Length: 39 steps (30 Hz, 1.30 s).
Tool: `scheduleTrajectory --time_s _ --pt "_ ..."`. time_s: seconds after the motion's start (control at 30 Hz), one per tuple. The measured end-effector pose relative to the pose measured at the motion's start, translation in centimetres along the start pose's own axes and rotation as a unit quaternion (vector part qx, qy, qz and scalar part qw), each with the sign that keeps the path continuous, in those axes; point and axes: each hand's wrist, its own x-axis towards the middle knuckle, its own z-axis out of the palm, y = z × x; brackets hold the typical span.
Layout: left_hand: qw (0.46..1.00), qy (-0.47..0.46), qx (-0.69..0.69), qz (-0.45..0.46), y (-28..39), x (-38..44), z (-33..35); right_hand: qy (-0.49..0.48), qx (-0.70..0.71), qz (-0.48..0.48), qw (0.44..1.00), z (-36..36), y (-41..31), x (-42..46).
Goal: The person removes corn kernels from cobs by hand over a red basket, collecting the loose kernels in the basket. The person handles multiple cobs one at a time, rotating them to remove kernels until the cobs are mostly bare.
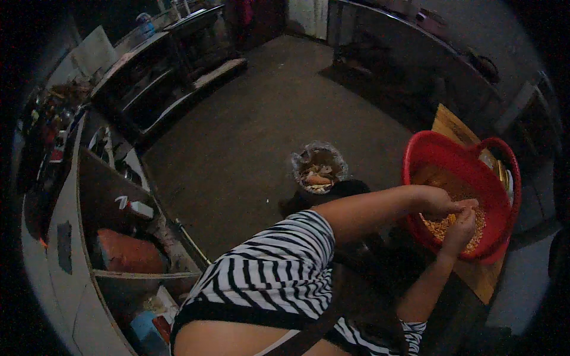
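Note:
A red plastic basin (494, 218) with a loop at its far right rests tilted on a wooden board (483, 285). Small yellow grains or split pulses (434, 229) lie spread over the basin's bottom. My left hand (434, 200) reaches across the near rim, and its fingertips meet those of my right hand (461, 229) above the grains. The fingers of both hands are bunched together. Whether they pinch something small is too dim and blurred to tell.
A bin lined with clear plastic (318, 171), holding scraps, stands on the floor (249, 120). Open shelves on the left hold a white spray bottle (140, 209) and a reddish-orange object (129, 251). A dark table (401, 66) stands at the far right.

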Motion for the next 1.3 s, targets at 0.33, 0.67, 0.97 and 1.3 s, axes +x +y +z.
scheduleTrajectory --time_s 0.33,0.67,0.97,1.3 --pt "0.964 -0.088 0.242 0.069 -1.5 4.6 -0.1 -0.01 0.114 0.039 0.993 1.0 3.0 2.0" --pt "0.992 -0.021 0.097 0.074 -1.4 3.6 2.9 -0.029 0.139 0.045 0.989 -1.2 5.8 1.1" --pt "0.97 0.007 0.191 0.147 -0.5 1.8 2.6 -0.072 -0.108 -0.184 0.974 -2.4 10.3 2.1" --pt "0.997 0.036 0.066 0.018 1.8 -2.7 -0.3 -0.193 -0.042 -0.064 0.978 -2.2 4.2 0.5"
